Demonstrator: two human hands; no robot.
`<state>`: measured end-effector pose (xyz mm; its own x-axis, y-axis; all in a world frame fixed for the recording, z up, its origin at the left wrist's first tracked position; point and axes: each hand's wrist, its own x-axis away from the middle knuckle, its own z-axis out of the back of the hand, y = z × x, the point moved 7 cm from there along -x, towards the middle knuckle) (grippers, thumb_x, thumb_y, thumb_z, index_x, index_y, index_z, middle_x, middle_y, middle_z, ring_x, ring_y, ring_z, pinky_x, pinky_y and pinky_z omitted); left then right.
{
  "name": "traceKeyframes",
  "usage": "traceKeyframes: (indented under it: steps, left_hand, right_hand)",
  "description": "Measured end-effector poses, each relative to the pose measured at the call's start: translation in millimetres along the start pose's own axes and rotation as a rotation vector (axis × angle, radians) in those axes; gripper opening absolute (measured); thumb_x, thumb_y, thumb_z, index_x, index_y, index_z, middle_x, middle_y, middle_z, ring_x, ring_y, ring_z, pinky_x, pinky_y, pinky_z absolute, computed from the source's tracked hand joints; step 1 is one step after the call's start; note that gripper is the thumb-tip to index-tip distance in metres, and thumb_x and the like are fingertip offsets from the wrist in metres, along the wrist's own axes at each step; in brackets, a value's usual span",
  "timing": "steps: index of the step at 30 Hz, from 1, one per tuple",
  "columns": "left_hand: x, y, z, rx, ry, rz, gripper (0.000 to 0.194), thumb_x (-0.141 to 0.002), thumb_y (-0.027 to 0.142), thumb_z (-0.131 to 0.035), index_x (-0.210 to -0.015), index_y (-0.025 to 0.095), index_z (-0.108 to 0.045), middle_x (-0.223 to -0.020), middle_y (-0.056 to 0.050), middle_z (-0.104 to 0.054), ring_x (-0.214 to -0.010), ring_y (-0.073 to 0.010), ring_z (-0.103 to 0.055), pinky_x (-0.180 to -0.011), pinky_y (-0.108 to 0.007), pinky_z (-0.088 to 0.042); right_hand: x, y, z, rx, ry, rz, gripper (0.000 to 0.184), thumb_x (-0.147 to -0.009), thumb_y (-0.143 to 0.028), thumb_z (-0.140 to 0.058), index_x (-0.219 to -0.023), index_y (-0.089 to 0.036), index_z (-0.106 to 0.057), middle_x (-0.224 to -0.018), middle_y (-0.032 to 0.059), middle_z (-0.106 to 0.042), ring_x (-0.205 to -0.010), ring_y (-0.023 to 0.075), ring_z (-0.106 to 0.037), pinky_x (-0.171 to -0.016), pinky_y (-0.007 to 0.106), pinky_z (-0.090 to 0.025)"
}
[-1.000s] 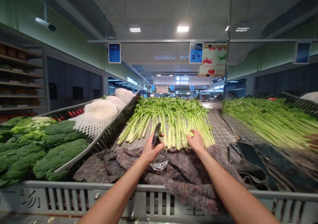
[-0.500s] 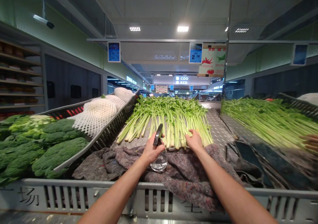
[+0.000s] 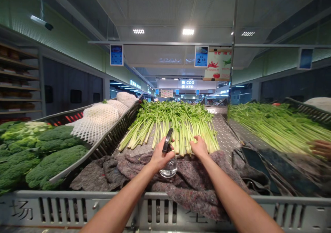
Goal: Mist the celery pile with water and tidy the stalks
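Note:
My left hand [image 3: 162, 154] is wrapped round a spray bottle [image 3: 169, 168] with a clear body and a black trigger head, held upright above a crumpled grey cloth. Past it, many celery stalks [image 3: 181, 136] lie side by side on a sloping metal surface, leaves at the back and pale cut ends towards me. My right hand [image 3: 199, 147] is at the front ends of the celery, right of the bottle, its fingers bent round the stalks. The far fingers of that hand are partly hidden.
Broccoli [image 3: 57, 160] fills the left side, beside white foam-netted produce [image 3: 99, 119] and a dark slatted divider [image 3: 113, 131]. The grey cloth [image 3: 121, 167] lies along a grey slatted front rail [image 3: 103, 205]. A mirror panel [image 3: 274, 129] on the right reflects the celery.
The view has shifted slightly. The spray bottle and my left hand have moved a little to the right, nearer my right hand, which stays at the celery ends.

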<state>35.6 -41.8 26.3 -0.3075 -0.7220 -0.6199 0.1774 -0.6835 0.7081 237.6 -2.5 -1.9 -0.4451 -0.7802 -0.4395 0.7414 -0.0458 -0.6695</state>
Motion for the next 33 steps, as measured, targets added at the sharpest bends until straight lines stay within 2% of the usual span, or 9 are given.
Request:
traceKeyframes:
  steps: [3,6,9,12,15,19,26,33]
  left_hand:
    - [-4.3,9.3,-13.2,0.028,-0.049,-0.005,0.034,-0.056,0.016,-0.052,-0.09,0.016,-0.049,-0.065,0.003,-0.054,-0.06,-0.0117,-0.051,-0.062,-0.025,-0.041]
    - [-7.3,7.4,-21.5,0.041,-0.055,0.012,0.036,-0.056,0.016,-0.052,-0.092,0.016,-0.049,-0.067,0.002,-0.055,-0.061,-0.0118,-0.051,-0.062,-0.025,-0.041]
    - [-7.1,-2.6,-21.2,0.052,-0.019,0.035,0.041,-0.057,0.016,-0.052,-0.098,0.016,-0.048,-0.074,0.0,-0.056,-0.067,-0.013,-0.053,-0.067,-0.027,-0.042]
    - [-3.9,-7.3,-22.4,0.059,-0.068,0.032,0.041,-0.057,0.016,-0.052,-0.097,0.015,-0.048,-0.072,0.001,-0.056,-0.066,-0.0128,-0.053,-0.066,-0.027,-0.042]
    - [-0.7,-4.0,-24.1,0.06,-0.114,0.028,0.035,-0.057,0.016,-0.052,-0.092,0.015,-0.049,-0.066,0.003,-0.055,-0.06,-0.0109,-0.05,-0.062,-0.025,-0.041]
    - [1.1,2.6,-25.5,0.065,-0.103,0.031,0.031,-0.056,0.014,-0.051,-0.087,0.015,-0.049,-0.062,0.004,-0.052,-0.055,-0.0094,-0.047,-0.057,-0.023,-0.039]
    - [3.2,1.2,-22.4,0.115,-0.066,0.047,0.042,-0.056,0.015,-0.054,-0.098,0.015,-0.047,-0.072,0.001,-0.056,-0.067,-0.0126,-0.053,-0.066,-0.026,-0.042]
    - [1.3,-1.6,-22.7,0.093,-0.064,0.036,0.039,-0.056,0.015,-0.053,-0.095,0.015,-0.048,-0.069,0.001,-0.056,-0.065,-0.0127,-0.052,-0.066,-0.027,-0.042]
  right_hand:
    - [-2.5,2.2,-0.3,0.001,0.014,-0.005,0.043,-0.071,-0.03,-0.042,-0.11,-0.012,-0.048,-0.111,0.013,-0.052,-0.103,0.0221,-0.049,-0.084,0.03,-0.038]
    - [-4.5,4.0,1.0,0.003,0.031,-0.012,0.042,-0.071,-0.029,-0.043,-0.109,-0.013,-0.049,-0.109,0.0129,-0.053,-0.103,0.0219,-0.05,-0.084,0.03,-0.038]
    - [-4.9,4.9,3.0,0.0,0.041,-0.022,0.041,-0.07,-0.029,-0.044,-0.108,-0.013,-0.049,-0.109,0.0128,-0.053,-0.101,0.0222,-0.05,-0.083,0.031,-0.038]
    - [-4.6,5.4,3.9,-0.003,0.04,-0.035,0.042,-0.07,-0.03,-0.044,-0.109,-0.014,-0.049,-0.108,0.0126,-0.053,-0.1,0.0222,-0.051,-0.081,0.031,-0.039]
    - [-4.4,5.3,3.9,0.002,0.038,-0.031,0.043,-0.07,-0.031,-0.043,-0.109,-0.014,-0.049,-0.108,0.0124,-0.053,-0.1,0.0219,-0.051,-0.082,0.031,-0.039]
    - [-3.1,4.9,5.1,0.008,0.043,-0.022,0.042,-0.07,-0.03,-0.043,-0.108,-0.013,-0.049,-0.109,0.0127,-0.053,-0.101,0.0222,-0.05,-0.082,0.031,-0.038]
    - [-0.6,4.2,7.8,0.0,0.02,-0.045,0.044,-0.071,-0.03,-0.042,-0.111,-0.013,-0.048,-0.112,0.0127,-0.051,-0.101,0.0218,-0.05,-0.081,0.031,-0.039]
    - [-1.1,8.2,6.2,-0.047,0.059,-0.058,0.044,-0.069,-0.03,-0.043,-0.11,-0.013,-0.049,-0.111,0.013,-0.052,-0.102,0.0236,-0.049,-0.083,0.033,-0.038]
